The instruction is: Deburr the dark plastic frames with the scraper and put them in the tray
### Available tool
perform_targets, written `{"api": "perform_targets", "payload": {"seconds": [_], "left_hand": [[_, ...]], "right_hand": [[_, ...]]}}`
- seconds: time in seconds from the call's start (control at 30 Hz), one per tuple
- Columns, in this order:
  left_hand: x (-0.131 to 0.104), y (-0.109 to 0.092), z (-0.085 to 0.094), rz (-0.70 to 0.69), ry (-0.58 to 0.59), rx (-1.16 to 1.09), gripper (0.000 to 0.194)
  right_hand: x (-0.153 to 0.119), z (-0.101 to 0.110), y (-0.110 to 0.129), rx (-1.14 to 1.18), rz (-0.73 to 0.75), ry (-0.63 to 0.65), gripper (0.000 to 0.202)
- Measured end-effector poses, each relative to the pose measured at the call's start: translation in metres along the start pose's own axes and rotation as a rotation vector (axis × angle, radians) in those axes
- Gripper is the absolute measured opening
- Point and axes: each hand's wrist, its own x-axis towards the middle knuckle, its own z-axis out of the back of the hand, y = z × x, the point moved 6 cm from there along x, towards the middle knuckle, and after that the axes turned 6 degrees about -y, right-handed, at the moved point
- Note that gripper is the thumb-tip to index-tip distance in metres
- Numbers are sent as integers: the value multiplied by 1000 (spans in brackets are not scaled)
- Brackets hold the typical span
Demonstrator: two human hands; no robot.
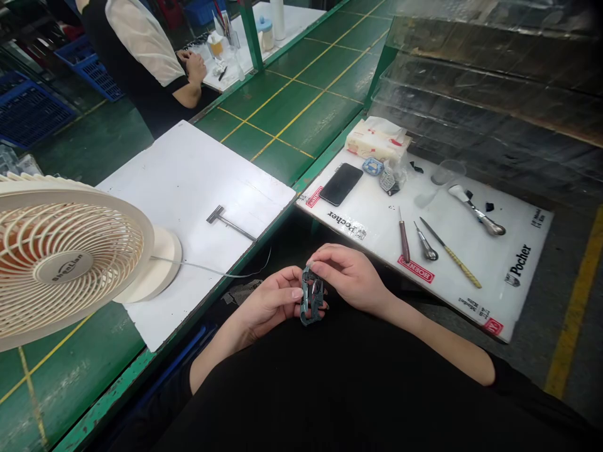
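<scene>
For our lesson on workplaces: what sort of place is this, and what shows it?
Probably a factory workshop: hand tools on a white board, a co-worker at another worktop, and blue crates.

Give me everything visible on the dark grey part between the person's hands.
The dark grey part is a small, elongated open frame with rounded ends and gaps through it. Its surface has glossy highlights and looks like plastic, though the material is uncertain. It stands lengthwise up the picture, in front of the black clothing. The left hand grips it, thumb on its left edge and fingertips showing past its right; the right hand's fingers are at its top end. Finer details are too small to tell.
</scene>
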Motion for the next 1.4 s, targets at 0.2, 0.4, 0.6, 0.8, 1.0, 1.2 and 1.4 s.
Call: {"api": "perform_targets", "payload": {"seconds": [0.2, 0.4, 0.6, 0.8, 1.0, 1.2, 1.4], "left_hand": [[-1, -3, 0, 12, -30, -17, 52], [-2, -4, 3, 9, -28, -5, 59], [-4, -4, 8, 3, -32, 16, 59], [-5, -6, 7, 22, -91, 21, 54], [-3, -9, 4, 31, -50, 63, 56], [-2, -5, 10, 19, -31, 115, 58], [-2, -9, 8, 15, -65, 182, 58]], "right_hand": [[1, 0, 7, -81, 48, -22, 25], [2, 0, 16, -89, 109, -4, 16], [3, -1, 14, -105, 106, -5, 16], [5, 1, 13, -128, 111, -29, 15], [6, 1, 12, -122, 104, -10, 16], [8, -1, 9, -55, 78, 45, 13], [10, 0, 5, -11, 76, 79, 21]]}}
